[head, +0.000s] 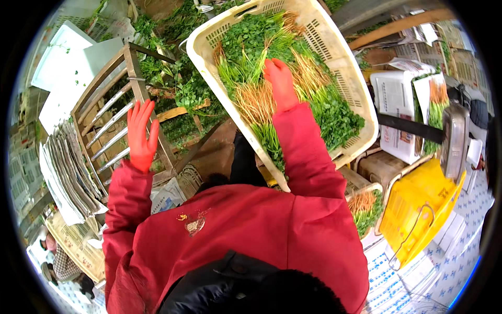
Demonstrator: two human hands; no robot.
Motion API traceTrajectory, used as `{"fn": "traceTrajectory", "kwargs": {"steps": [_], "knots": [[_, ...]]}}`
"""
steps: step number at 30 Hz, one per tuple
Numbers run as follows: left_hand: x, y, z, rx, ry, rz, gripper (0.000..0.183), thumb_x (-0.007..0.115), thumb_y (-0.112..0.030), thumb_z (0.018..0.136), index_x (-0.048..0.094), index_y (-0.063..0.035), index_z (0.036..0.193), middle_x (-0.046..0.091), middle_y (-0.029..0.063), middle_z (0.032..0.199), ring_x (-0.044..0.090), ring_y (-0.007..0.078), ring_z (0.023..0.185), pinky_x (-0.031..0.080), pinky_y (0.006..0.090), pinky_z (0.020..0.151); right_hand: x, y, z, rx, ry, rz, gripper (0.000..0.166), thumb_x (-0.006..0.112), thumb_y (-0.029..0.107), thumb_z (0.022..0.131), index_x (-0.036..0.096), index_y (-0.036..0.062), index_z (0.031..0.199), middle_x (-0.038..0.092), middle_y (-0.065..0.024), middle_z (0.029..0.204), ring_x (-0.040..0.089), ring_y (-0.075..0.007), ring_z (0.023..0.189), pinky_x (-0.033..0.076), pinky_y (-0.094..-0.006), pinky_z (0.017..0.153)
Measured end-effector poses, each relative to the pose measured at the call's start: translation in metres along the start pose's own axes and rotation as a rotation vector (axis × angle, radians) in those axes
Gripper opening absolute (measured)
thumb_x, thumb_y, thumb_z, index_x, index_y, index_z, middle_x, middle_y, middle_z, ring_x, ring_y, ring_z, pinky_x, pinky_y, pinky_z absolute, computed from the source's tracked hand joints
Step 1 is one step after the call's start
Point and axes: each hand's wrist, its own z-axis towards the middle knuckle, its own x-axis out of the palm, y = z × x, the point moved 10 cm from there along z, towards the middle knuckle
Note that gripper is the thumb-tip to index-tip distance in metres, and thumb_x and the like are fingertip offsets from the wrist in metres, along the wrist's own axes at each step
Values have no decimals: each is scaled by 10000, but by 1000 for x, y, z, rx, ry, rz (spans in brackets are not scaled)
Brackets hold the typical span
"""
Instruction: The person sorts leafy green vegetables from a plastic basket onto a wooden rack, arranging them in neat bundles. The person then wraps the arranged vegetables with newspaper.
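My right hand (280, 80), in an orange-red glove, is over a large cream plastic crate (372, 114). Its fingers are bent down at a bunch of coriander (263, 59); whether they grip the stems is hidden. Bunches of leafy coriander (337, 117) with pale brown roots (255, 104) lie in rows inside the crate. My left hand (142, 131), gloved the same way, is raised with its fingers spread and holds nothing. Below and beside it is a slatted frame (135, 72) with shiny metal bars, left of the crate.
A stack of newspapers (72, 172) and white foam boxes (64, 55) stand at left. Loose greens (192, 92) lie beyond the frame. At right are a yellow crate (415, 212), a newspaper-lined box (392, 92) and a smaller crate of coriander (364, 212). Another person (66, 261) is at lower left.
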Motion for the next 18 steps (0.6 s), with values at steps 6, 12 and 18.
{"fn": "traceTrajectory", "kwargs": {"steps": [6,12,18], "knots": [[48,34,53,23,140,38,410,609,-140,936,577,-97,1342,607,101,1341,457,375,1355,221,552,1179,82,-75,75,191,76,-515,693,725,375,831,531,-77,1320,628,-265,1206,613,-346,1123,471,-423,967],[55,42,51,-29,231,90,414,619,-143,914,596,-111,1327,635,88,1293,512,347,1287,214,581,1167,149,-78,48,4,483,-905,622,672,482,838,606,13,1241,679,-208,1122,606,-370,1131,468,-454,974],[52,45,59,-35,219,-16,380,613,-133,895,640,-94,1272,660,103,1250,532,342,1264,199,582,1165,163,-107,115,-34,366,-891,915,701,638,766,543,-78,1314,637,-293,1210,628,-392,1134,484,-412,990]]}}
